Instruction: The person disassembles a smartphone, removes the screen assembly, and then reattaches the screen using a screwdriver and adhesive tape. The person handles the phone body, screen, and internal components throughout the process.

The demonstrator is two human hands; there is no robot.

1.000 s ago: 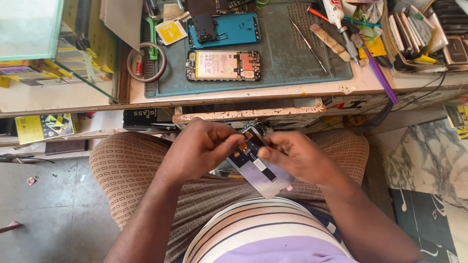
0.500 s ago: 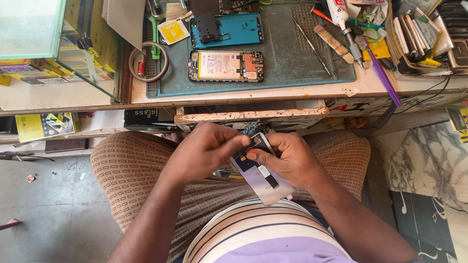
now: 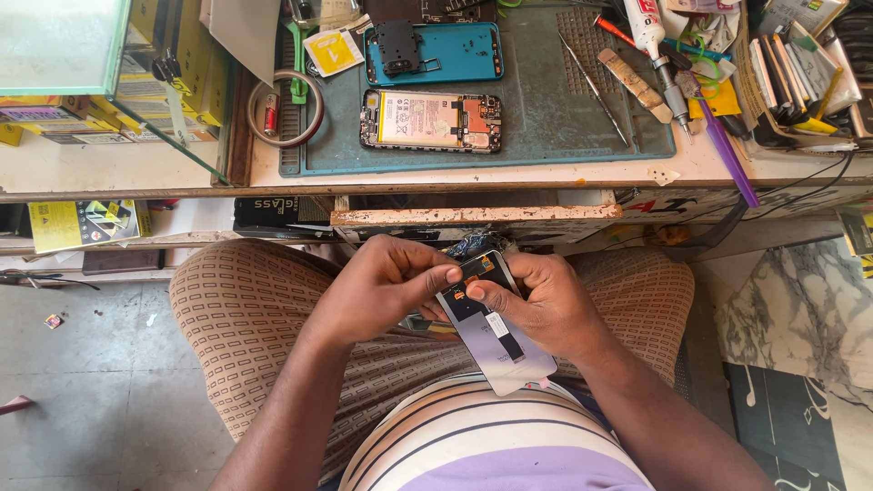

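A worn wooden workbench point(image 3: 473, 173) is running across the upper part of the frame, daylight falling evenly over it. A glass case point(image 3: 64, 41) is sitting at the upper left. Grey concrete floor point(image 3: 100, 382) is showing at the lower left, marble slabs point(image 3: 800, 318) lying at the right.

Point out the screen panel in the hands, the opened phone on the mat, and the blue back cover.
screen panel point(image 3: 505, 350), head view, on its pale lower back.
opened phone point(image 3: 429, 120), head view, on its battery.
blue back cover point(image 3: 455, 52), head view, on its bare inner face.
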